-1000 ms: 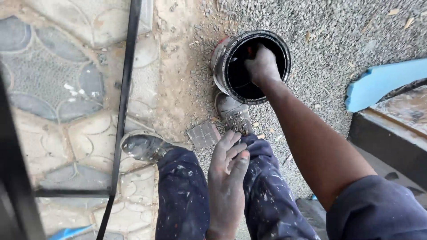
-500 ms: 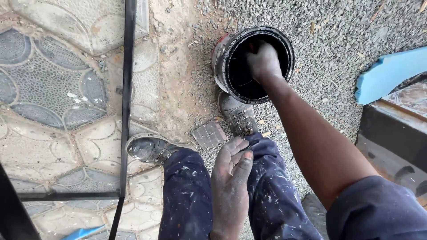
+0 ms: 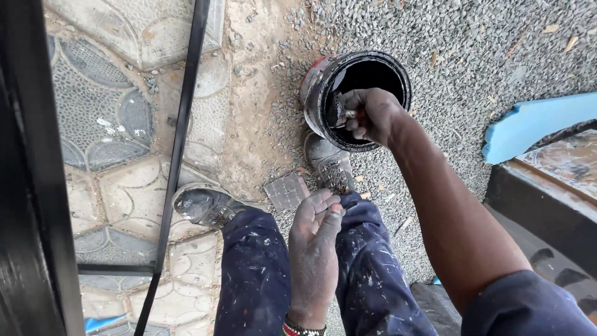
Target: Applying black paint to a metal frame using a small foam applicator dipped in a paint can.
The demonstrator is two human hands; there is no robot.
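A round tin of black paint (image 3: 316,93) stands on the gravel just beyond my shoes. My right hand (image 3: 372,115) is at the tin's near rim, closed on a small paintbrush (image 3: 337,110) whose black bristles press against the inner wall. My left hand (image 3: 315,249) rests palm-down on my right knee, fingers loosely apart, holding nothing. My trousers are dark blue and speckled with paint.
A black metal frame (image 3: 177,155) with thin bars stands at the left over patterned paving. Grey gravel (image 3: 472,56) covers the ground on the right. A blue sheet (image 3: 535,121) and a dark block edge (image 3: 535,205) lie at the right.
My right hand has risen from inside the tin to its near rim, bringing the brush into sight. The left hand stays on the knee.
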